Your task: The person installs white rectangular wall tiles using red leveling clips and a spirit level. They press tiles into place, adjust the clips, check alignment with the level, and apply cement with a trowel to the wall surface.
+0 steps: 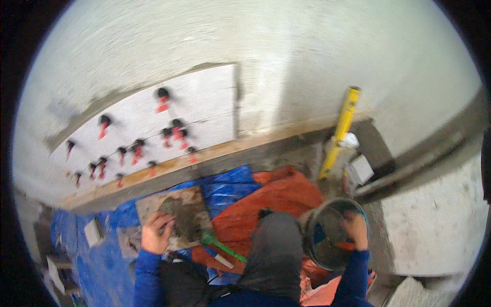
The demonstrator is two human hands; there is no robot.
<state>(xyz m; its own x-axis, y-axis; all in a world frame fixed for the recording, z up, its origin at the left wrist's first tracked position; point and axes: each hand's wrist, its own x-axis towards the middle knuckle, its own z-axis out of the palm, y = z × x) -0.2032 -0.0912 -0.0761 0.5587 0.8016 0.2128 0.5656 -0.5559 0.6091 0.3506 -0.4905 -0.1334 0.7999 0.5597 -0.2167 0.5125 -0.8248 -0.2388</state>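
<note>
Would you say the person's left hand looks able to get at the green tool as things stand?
Probably yes: the left hand is by the muddy board with fingers loosely curled, and the green tool lies to its right, with nothing apparent blocking the way.
</note>
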